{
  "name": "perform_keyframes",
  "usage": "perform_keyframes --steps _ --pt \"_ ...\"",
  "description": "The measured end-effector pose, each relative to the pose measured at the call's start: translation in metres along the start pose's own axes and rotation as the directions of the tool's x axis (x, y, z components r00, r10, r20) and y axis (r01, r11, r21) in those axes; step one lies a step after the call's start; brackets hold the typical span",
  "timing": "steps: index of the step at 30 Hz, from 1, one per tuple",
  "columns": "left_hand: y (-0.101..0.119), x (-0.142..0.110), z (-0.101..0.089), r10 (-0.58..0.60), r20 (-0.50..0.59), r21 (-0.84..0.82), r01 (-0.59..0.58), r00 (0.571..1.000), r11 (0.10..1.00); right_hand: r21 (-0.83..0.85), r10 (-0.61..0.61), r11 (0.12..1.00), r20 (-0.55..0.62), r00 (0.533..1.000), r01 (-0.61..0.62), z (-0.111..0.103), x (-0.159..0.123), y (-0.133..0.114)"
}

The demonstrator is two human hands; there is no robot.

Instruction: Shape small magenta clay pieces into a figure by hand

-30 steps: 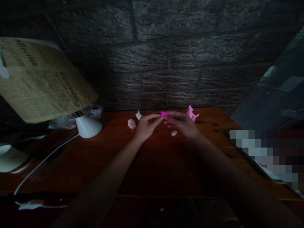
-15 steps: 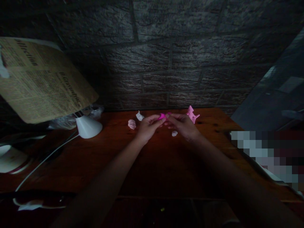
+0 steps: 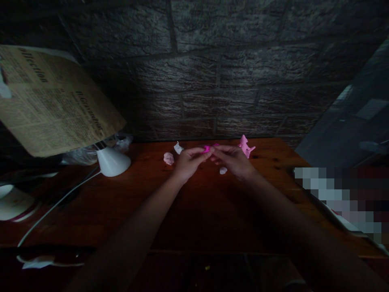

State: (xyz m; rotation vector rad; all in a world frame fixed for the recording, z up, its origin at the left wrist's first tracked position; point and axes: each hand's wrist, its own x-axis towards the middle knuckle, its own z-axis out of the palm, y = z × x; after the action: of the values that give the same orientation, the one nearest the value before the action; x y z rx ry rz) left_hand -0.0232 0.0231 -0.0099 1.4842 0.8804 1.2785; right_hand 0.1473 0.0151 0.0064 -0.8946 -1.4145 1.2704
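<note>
Both my hands meet over the far part of the wooden table, fingers pinched on a small piece of bright pink modelling clay (image 3: 207, 149). My left hand (image 3: 189, 161) grips it from the left between thumb and fingers. From the right, my right hand (image 3: 233, 161) presses against it, thumb near the other thumb; the fingers partly cover the clay. A pale pink lump (image 3: 168, 158) and a crumpled white piece (image 3: 178, 148) lie left of my left hand. Below my right hand rests a small whitish lump (image 3: 223, 170). A light pink shaped piece (image 3: 246, 147) stands behind it.
On the left stands a lamp with a newsprint shade (image 3: 63, 101) and white base (image 3: 113, 162); its cord (image 3: 57, 207) runs towards the front edge. A white cup-like container (image 3: 15, 202) is at far left. A dark brick-patterned wall (image 3: 194, 73) rises behind the table (image 3: 194, 211).
The fingers have shifted very slightly on the bright pink clay, with a little less of it showing. Everything else stays where it was.
</note>
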Motion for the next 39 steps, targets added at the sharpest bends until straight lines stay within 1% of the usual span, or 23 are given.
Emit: perform_keyframes --steps 3,5,10,16,22,27,31,35,39 --pt "0.000 0.001 -0.002 -0.003 0.032 -0.001 0.003 0.999 1.000 0.023 0.015 1.000 -0.040 0.999 -0.014 -0.001 0.001 0.001" --pt "0.001 0.002 -0.003 0.030 0.046 0.005 -0.031 0.998 1.000 0.046 0.023 0.999 -0.072 0.997 -0.020 -0.002 0.001 0.001" --pt "0.004 0.001 -0.004 0.152 -0.007 0.113 -0.150 0.988 0.982 0.085 0.021 0.996 -0.095 0.995 -0.013 -0.005 0.003 0.003" --pt "0.006 -0.001 -0.002 0.222 -0.047 0.172 -0.211 0.974 0.962 0.094 0.027 0.995 -0.071 0.997 -0.021 -0.003 0.003 0.003" --pt "0.007 -0.002 0.000 0.217 -0.062 0.182 -0.202 0.974 0.962 0.115 0.052 0.992 -0.044 0.998 -0.047 -0.002 0.001 0.003" --pt "0.012 -0.002 0.000 0.198 -0.026 0.145 -0.192 0.980 0.971 0.093 0.074 0.993 -0.063 0.995 -0.068 -0.004 0.001 0.004" --pt "0.016 -0.002 -0.002 0.168 -0.086 0.087 -0.160 0.982 0.983 0.083 0.088 0.993 -0.079 0.993 -0.081 -0.004 0.002 0.004" --pt "0.013 -0.001 -0.004 0.142 -0.066 0.109 -0.134 0.988 0.985 0.093 0.102 0.991 -0.095 0.990 -0.093 -0.004 0.002 0.004" --pt "0.010 0.001 -0.004 0.126 -0.077 0.131 -0.116 0.989 0.985 0.060 0.076 0.996 -0.089 0.993 -0.071 -0.003 0.002 0.004"
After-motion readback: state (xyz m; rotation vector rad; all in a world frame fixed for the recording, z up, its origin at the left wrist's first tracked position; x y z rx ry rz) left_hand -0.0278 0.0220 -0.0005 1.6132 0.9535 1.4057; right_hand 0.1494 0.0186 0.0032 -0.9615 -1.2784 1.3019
